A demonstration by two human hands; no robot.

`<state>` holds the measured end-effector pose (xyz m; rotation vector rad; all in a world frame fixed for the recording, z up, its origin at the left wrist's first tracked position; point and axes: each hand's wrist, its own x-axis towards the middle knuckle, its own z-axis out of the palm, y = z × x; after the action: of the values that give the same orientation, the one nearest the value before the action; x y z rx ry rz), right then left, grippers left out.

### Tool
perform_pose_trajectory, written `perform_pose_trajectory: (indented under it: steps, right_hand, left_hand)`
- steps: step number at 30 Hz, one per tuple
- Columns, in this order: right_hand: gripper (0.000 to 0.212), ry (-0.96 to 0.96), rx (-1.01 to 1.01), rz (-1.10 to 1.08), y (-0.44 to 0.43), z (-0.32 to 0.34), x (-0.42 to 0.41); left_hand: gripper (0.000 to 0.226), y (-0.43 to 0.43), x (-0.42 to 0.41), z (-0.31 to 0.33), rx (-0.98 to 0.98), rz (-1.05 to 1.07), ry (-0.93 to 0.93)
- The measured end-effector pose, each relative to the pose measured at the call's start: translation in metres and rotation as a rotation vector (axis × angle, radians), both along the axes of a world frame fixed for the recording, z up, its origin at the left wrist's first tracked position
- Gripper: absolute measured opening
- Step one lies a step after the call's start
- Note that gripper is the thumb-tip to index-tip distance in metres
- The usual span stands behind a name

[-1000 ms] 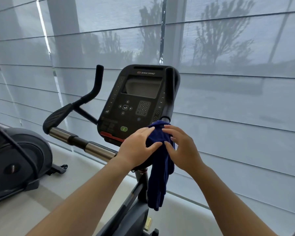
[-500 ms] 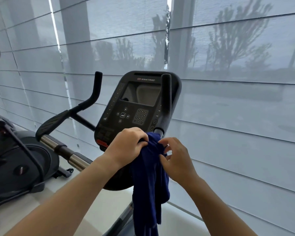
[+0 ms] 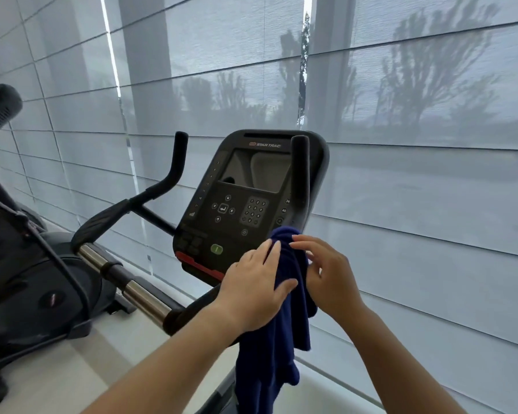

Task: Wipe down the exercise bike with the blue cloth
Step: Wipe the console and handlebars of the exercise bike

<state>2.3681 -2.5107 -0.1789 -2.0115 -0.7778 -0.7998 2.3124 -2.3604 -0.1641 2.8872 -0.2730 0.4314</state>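
The exercise bike has a black console [image 3: 245, 216] with a screen and keypad, between a left handlebar [image 3: 118, 215] and a right upright grip [image 3: 300, 174]. A dark blue cloth [image 3: 281, 342] is draped over the bar at the foot of that right grip and hangs down below it. My left hand [image 3: 253, 289] lies on the cloth's left side, fingers fairly straight, thumb spread across the fabric. Curled fingers of my right hand [image 3: 331, 274] hold the cloth's right side near its top. The bar under the cloth is hidden.
A chrome and black crossbar [image 3: 138, 291] runs down-left of the console. Another black exercise machine [image 3: 27, 282] stands close at the left. Grey window blinds [image 3: 416, 222] close off the space right behind the bike. Pale floor [image 3: 57, 375] lies below.
My left hand has opened from a curled hold on the cloth's top to lying flat on it. The right hand stays at the cloth's right edge. The view has shifted closer.
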Motion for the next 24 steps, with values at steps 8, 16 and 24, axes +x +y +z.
perform_pose_trajectory:
  steps: [8, 16, 24]
  right_hand:
    - [0.041, 0.064, -0.163, -0.056, 0.009, -0.005, -0.019]
    - [0.047, 0.114, -0.202, -0.11, 0.011, -0.014, -0.023]
    - [0.03, 0.048, 0.092, -0.145, 0.019, 0.001, 0.009]
  left_hand:
    - [0.058, 0.016, -0.011, -0.004, 0.048, -0.056, 0.021]
    - [0.058, 0.001, 0.007, 0.012, -0.035, -0.031, 0.101]
    - [0.054, -0.005, 0.025, 0.028, 0.026, -0.025, 0.18]
